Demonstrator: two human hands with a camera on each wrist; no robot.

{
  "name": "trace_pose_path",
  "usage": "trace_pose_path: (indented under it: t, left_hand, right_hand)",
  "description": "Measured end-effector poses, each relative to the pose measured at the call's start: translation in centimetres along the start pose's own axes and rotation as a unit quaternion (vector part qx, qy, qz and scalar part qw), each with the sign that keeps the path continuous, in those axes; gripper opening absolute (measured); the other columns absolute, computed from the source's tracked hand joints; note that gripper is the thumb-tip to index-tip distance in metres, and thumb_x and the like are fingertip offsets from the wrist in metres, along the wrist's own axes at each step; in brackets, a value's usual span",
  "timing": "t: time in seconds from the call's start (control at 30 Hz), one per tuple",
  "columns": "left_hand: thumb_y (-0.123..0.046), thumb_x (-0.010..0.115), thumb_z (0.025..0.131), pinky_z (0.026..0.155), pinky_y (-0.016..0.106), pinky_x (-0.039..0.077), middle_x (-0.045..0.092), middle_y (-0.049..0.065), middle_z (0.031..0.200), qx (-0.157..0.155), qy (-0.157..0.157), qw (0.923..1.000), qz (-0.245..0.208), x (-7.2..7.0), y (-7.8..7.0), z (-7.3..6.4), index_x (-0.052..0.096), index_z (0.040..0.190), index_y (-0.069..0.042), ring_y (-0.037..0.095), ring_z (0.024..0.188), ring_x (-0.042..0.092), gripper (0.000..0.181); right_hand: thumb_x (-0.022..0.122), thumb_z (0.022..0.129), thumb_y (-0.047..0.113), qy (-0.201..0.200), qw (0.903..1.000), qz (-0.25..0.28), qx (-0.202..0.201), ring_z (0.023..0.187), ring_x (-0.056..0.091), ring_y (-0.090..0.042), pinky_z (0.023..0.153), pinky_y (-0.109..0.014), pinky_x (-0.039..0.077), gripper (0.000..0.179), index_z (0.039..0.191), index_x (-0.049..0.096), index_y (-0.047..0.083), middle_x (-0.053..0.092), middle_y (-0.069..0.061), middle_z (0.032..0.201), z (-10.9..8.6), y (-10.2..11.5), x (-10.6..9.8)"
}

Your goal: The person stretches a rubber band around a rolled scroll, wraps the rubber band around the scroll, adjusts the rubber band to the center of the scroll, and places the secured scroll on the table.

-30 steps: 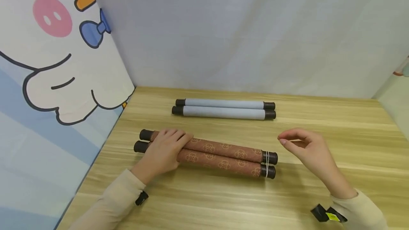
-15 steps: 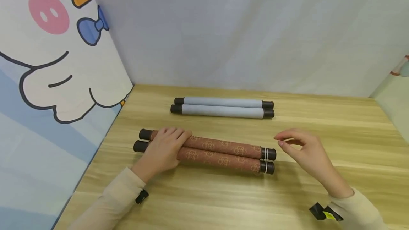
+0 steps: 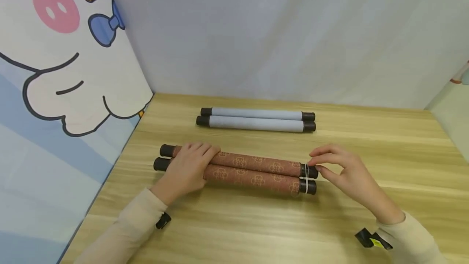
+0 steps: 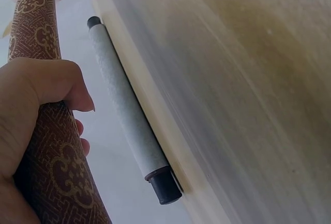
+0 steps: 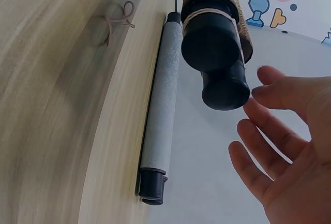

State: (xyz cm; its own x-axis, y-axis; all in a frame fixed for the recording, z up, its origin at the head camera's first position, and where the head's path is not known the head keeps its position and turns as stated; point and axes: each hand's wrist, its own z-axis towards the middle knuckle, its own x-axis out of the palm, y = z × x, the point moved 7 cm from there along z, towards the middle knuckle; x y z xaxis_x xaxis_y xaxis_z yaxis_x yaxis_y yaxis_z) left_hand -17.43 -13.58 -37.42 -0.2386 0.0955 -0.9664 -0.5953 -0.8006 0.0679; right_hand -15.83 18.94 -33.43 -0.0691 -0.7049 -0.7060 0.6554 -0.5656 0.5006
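Observation:
Two brown scrolls with gold flower patterns and dark end knobs lie side by side, raised above the table. My left hand grips both near their left ends; in the left wrist view the thumb curls over the patterned cloth. A thin white band loops around the two knobs at the right end. There, my right hand has its index finger and thumb by the upper knob. Its other fingers are spread in the right wrist view, and fingertips touch the knob's edge. Whether they touch the band cannot be told.
Two pale grey scrolls with black knobs lie parallel on the wooden table farther back. A thin looped cord shows in the right wrist view. A pale curtain stands behind, and a cartoon-printed cloth at the left.
My right hand has moved left to the banded knobs, its fingertips now at the upper one. The left hand keeps its grip on the brown scrolls.

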Motion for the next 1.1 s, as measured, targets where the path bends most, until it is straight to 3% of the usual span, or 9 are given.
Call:
trace_pose_path:
  t: [0.27, 0.47, 0.57, 0.7, 0.87, 1.1]
  left_hand:
    - [-0.021, 0.087, 0.061, 0.095, 0.046, 0.049, 0.065, 0.003, 0.119, 0.015, -0.021, 0.9997, -0.004, -0.4, -0.1, 0.7, 0.057, 0.128, -0.014, 0.025, 0.108, 0.061, 0.073]
    - [-0.024, 0.088, 0.063, 0.096, 0.046, 0.048, 0.065, 0.003, 0.118, 0.014, -0.017, 0.9997, -0.006, -0.3, -0.3, 0.9, 0.057, 0.128, -0.014, 0.025, 0.108, 0.061, 0.072]
    - [-0.023, 0.088, 0.062, 0.096, 0.046, 0.048, 0.066, 0.003, 0.118, 0.012, -0.014, 0.9998, -0.008, -0.2, -0.4, 0.9, 0.057, 0.127, -0.014, 0.025, 0.109, 0.061, 0.073]
    - [-0.021, 0.088, 0.061, 0.094, 0.046, 0.049, 0.066, 0.004, 0.117, 0.012, -0.014, 0.9998, -0.012, -0.1, -0.4, 1.0, 0.057, 0.128, -0.014, 0.025, 0.108, 0.062, 0.074]
    - [-0.020, 0.088, 0.060, 0.094, 0.046, 0.048, 0.066, 0.003, 0.117, 0.015, -0.015, 0.9997, -0.014, 0.1, -0.5, 1.0, 0.057, 0.127, -0.014, 0.025, 0.108, 0.061, 0.074]
    - [-0.019, 0.087, 0.059, 0.095, 0.045, 0.048, 0.065, 0.002, 0.116, 0.018, -0.017, 0.9997, -0.009, 0.1, -0.6, 1.0, 0.057, 0.126, -0.015, 0.024, 0.107, 0.061, 0.074]
  right_hand:
    - [0.077, 0.068, -0.017, 0.007, 0.9995, 0.011, -0.029, 0.109, 0.057, 0.000, 0.094, -0.004, 0.039, 0.047, 0.093, 0.077, 0.024, 0.069, -0.003, 0.108, -0.1, 0.1, -0.1]
    - [0.079, 0.065, -0.015, 0.029, 0.9976, -0.001, -0.063, 0.109, 0.053, -0.004, 0.086, -0.010, 0.042, 0.049, 0.092, 0.078, 0.027, 0.068, -0.003, 0.112, -0.5, 0.3, 0.4]
    - [0.079, 0.066, -0.014, 0.040, 0.9964, -0.010, -0.074, 0.111, 0.052, -0.006, 0.089, -0.009, 0.042, 0.049, 0.091, 0.078, 0.028, 0.066, -0.004, 0.115, -0.8, 0.2, 0.7]
    - [0.079, 0.065, -0.013, 0.038, 0.9958, -0.020, -0.081, 0.113, 0.052, -0.008, 0.092, -0.010, 0.042, 0.050, 0.090, 0.077, 0.030, 0.065, -0.003, 0.116, -0.9, 0.2, 0.9]
    - [0.079, 0.065, -0.013, 0.045, 0.9949, -0.019, -0.088, 0.114, 0.052, -0.009, 0.084, -0.015, 0.044, 0.050, 0.089, 0.077, 0.031, 0.065, -0.003, 0.116, -1.0, 0.2, 1.2]
    - [0.081, 0.065, -0.009, 0.047, 0.9943, -0.037, -0.088, 0.112, 0.053, -0.011, 0.085, -0.021, 0.048, 0.046, 0.085, 0.075, 0.033, 0.065, 0.000, 0.116, -1.0, 0.0, 1.5]
